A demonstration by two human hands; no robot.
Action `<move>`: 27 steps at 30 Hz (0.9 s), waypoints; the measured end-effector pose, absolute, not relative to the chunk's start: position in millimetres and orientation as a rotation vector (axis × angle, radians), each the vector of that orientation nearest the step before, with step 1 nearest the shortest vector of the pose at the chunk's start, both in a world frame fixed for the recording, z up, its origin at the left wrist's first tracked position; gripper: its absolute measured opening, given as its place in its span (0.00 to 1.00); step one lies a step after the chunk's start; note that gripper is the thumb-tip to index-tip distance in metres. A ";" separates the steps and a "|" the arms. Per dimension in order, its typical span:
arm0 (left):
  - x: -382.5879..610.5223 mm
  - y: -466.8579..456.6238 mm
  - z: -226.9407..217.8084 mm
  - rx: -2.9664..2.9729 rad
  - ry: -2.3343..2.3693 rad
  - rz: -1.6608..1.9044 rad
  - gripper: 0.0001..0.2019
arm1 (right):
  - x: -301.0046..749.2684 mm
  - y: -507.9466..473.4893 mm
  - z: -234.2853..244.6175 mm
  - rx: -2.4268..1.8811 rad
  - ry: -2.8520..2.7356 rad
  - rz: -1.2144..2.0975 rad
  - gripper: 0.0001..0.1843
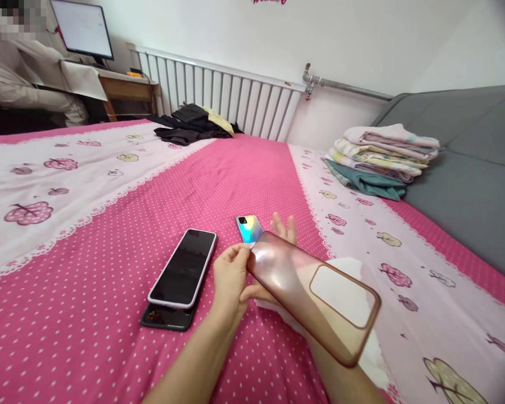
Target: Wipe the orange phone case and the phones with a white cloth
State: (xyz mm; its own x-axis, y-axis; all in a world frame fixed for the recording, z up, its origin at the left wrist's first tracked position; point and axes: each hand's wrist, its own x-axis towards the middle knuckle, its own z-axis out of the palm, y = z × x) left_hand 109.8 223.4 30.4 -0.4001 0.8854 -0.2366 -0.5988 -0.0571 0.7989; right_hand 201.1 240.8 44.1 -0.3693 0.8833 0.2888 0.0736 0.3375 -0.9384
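The phone case [297,289] looks smooth, glossy plastic.

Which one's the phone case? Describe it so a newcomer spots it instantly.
On the pink dotted bedsheet, look toward the near middle, right of the white-edged phone. There the left hand pinches one end of the brown-tinted phone case. Unlike that phone, it is see-through, with a large rounded cutout toward its other end.

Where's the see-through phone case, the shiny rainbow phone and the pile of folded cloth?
See-through phone case [301,292]: head view, its back panel.
Shiny rainbow phone [251,231]: head view, its back.
Pile of folded cloth [381,154]: head view, its side.
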 end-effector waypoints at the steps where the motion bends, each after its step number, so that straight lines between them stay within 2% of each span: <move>1: 112.9 221.5 31.2 0.417 1.042 1.671 0.10 | 202.2 235.7 45.4 -0.836 -1.649 1.088 0.49; 5: 117.7 216.9 36.4 0.625 1.018 1.589 0.09 | 211.8 229.3 43.7 -0.707 -1.490 1.095 0.36; 11: 112.9 214.8 38.5 1.040 1.208 1.575 0.05 | 221.2 251.3 30.8 -0.433 -1.252 1.218 0.26; 20: 103.6 213.8 36.9 1.115 1.401 1.772 0.05 | 229.2 249.3 38.0 -0.409 -1.340 1.293 0.32; 27: 102.1 214.3 38.2 1.101 1.381 1.781 0.06 | 230.2 248.6 43.5 -0.374 -1.306 1.292 0.32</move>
